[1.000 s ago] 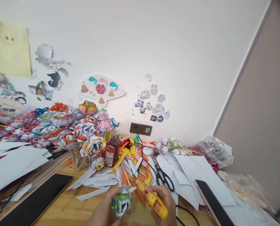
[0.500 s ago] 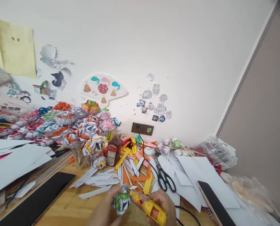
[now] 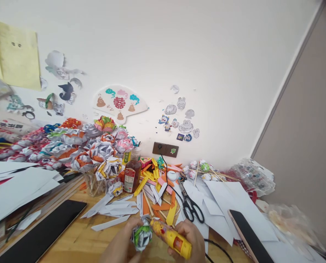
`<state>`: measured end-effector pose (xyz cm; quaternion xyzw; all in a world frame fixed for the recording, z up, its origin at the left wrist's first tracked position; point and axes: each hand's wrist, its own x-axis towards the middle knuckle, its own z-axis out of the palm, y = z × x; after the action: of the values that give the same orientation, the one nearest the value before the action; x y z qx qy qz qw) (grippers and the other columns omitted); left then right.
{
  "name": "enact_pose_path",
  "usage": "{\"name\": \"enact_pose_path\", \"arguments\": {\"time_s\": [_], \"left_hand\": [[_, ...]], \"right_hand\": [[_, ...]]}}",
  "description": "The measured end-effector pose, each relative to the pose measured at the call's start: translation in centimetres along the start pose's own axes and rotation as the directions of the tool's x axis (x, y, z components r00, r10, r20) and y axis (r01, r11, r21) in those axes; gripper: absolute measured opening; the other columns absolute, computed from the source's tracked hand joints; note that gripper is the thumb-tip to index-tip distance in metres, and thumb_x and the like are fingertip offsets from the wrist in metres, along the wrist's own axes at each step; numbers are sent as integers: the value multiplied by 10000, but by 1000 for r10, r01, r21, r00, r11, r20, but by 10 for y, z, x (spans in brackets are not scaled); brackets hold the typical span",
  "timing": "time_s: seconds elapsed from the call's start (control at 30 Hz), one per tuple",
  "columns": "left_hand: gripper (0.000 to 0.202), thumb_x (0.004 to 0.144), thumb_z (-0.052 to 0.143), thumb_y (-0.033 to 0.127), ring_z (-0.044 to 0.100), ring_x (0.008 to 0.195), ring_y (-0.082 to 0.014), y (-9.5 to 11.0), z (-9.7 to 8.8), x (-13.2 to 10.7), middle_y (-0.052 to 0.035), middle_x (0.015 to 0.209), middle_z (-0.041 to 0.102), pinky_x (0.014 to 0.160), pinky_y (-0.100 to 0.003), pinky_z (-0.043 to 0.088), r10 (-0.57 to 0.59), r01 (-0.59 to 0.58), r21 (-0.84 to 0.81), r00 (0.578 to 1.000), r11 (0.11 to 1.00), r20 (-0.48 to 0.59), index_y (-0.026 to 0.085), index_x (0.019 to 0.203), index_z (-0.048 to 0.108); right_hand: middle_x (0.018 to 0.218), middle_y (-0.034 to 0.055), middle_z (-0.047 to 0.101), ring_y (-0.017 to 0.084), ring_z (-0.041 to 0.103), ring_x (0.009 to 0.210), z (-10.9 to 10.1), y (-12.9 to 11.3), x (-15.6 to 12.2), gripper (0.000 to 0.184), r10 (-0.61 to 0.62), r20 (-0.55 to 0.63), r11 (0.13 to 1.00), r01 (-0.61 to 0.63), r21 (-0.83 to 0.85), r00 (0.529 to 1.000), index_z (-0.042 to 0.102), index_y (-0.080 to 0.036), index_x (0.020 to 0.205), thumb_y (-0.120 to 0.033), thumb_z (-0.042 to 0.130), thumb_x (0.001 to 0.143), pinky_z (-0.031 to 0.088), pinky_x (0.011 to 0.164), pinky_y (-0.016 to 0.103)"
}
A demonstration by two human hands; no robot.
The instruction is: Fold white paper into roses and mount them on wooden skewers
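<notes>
My left hand [image 3: 123,239] is closed around a folded paper flower [image 3: 142,235] in white and green, low in the middle of the view. A yellow patterned glue gun [image 3: 171,237] is wrapped in the fingers of my right hand [image 3: 191,237]. Its front end sits right beside the flower's upper right edge; whether the tip touches the paper is hidden. Just beyond both hands lie folded paper strips [image 3: 117,210] in white, orange and yellow. Black-handled scissors [image 3: 190,208] rest on white paper past my right hand.
A bottle of brown liquid [image 3: 132,173] stands behind the strips, beside a heap of paper flowers [image 3: 101,151]. A black cord runs from the wall socket [image 3: 165,149]. Phones lie at left [image 3: 42,233] and right [image 3: 247,233]. White sheets [image 3: 223,197] cover the right side.
The glue gun has shifted slightly left and tilted a little in my right hand. My left hand keeps the paper flower in nearly the same place.
</notes>
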<state>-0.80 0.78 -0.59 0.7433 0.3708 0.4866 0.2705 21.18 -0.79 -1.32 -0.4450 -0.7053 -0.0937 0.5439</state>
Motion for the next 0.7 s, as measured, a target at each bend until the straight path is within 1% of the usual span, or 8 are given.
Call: {"name": "enact_pose_path", "arguments": {"time_s": [0.07,0.2,0.27,0.43,0.7], "left_hand": [[314,747,581,301,673,825,-219,0,0,0,-67,947,705,735,-297,539,9,-9,17,1000,1000,-10,245,1049,516],[311,735,593,313,677,809,-219,4,0,0,-49,929,712,732,-290,540,3,-2,44,999,999,-35,255,1033,531],[313,733,604,343,677,816,-221,6,-1,1,-51,935,714,737,-291,543,-9,10,44,999,999,-31,252,1027,543],[353,766,591,395,678,789,-212,7,0,1,-65,910,714,720,-295,558,-18,18,10,1000,1000,-4,238,1078,540],[330,764,592,403,680,791,-223,5,1,0,-66,896,713,706,-295,556,-30,31,19,999,999,-18,236,1046,550]], "right_hand": [[556,-10,521,167,513,495,2,-3,-1,512,29,-40,999,-29,-12,999,464,-234,702,-734,380,768,384,491,281],[556,-14,505,165,498,494,4,-7,-1,499,39,-54,999,-40,-21,998,451,-235,698,-719,364,783,367,492,279],[558,-14,504,167,498,495,3,-8,0,492,44,-56,999,-45,-28,997,454,-235,697,-712,370,786,365,494,280],[547,-15,504,169,496,497,1,-8,1,483,44,-51,999,-45,-29,998,462,-237,690,-703,381,787,362,491,281],[563,-14,497,168,495,491,1,-5,-1,487,83,-37,996,-84,-19,996,452,-238,676,-709,386,782,358,491,283]]}}
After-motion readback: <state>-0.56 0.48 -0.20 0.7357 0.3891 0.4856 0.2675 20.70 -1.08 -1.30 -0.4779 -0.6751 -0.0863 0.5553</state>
